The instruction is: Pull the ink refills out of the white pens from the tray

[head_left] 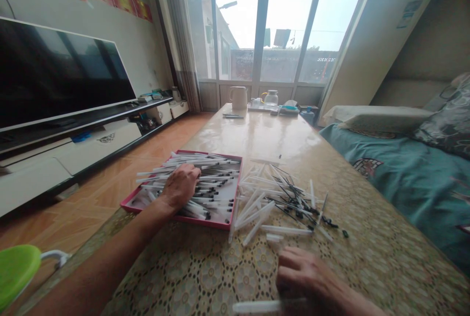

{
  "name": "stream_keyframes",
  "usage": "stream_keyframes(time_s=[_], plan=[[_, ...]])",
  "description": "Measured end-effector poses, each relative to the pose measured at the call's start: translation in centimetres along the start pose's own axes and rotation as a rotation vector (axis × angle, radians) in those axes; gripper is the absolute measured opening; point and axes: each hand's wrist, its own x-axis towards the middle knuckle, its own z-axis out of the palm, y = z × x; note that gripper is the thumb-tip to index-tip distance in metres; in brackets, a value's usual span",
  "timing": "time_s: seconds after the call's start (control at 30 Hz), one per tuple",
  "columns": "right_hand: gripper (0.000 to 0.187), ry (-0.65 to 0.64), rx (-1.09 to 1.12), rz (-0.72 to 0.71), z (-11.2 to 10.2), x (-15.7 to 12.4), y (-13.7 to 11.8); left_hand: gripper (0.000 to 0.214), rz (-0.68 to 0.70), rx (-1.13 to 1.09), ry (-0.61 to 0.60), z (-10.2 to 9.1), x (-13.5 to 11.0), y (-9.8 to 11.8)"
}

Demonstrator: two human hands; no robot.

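My left hand (181,186) rests over a pink-rimmed tray (238,198), its fingers curled down among the white pens (216,176) with black tips. What those fingers hold, if anything, is hidden. Close to the front of the table, my right hand (303,274) is closed and slightly blurred. A white pen barrel (255,307) sticks out to the left from its underside. Beyond that hand lie loose translucent white barrels (259,213) and a tangle of thin black refills (293,196). Several small black caps (332,223) are scattered at the right of this pile.
On the patterned table (235,267), a kettle (239,97), a glass jug (270,99) and a tissue pack (289,106) stand at the far end. A green stool (18,272) is at the lower left. A teal-covered seat (370,159) runs along the right.
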Motion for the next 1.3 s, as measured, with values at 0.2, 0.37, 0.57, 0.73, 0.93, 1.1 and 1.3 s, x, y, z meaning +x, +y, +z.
stream_keyframes(time_s=[0.2, 0.37, 0.57, 0.73, 0.93, 1.1, 1.3], plan=[[0.012, 0.114, 0.132, 0.269, -1.4, -0.1, 0.4, 0.013, 0.036, 0.03, 0.028, -0.7, -0.7, 1.1], [0.028, 0.294, 0.258, 0.642, -3.7, 0.9, 1.3, 0.012, -0.055, -0.262, 0.001, -1.8, -2.9, 4.7], [0.029, 0.399, 0.451, 0.777, -3.2, 4.7, 4.0, 0.015, -0.187, -0.542, 0.073, -1.9, -5.3, 7.4], [0.03, 0.46, 0.496, 0.781, -2.3, 9.6, 6.1, 0.014, -0.231, -0.635, 0.116, -0.7, -6.1, 7.7], [0.036, 0.635, 0.463, 0.71, -3.3, 9.0, 5.8, 0.013, -0.214, -0.669, 0.063, 0.0, -6.7, 7.7], [0.026, 0.709, -0.079, 0.309, -3.4, 3.9, 2.2, 0.01, -0.042, -0.726, -0.099, 0.9, -8.3, 9.0], [0.014, 0.258, -0.324, 0.116, -1.0, 0.8, 0.5, 0.009, 0.18, -0.676, -0.2, 2.9, -10.0, 10.8]])
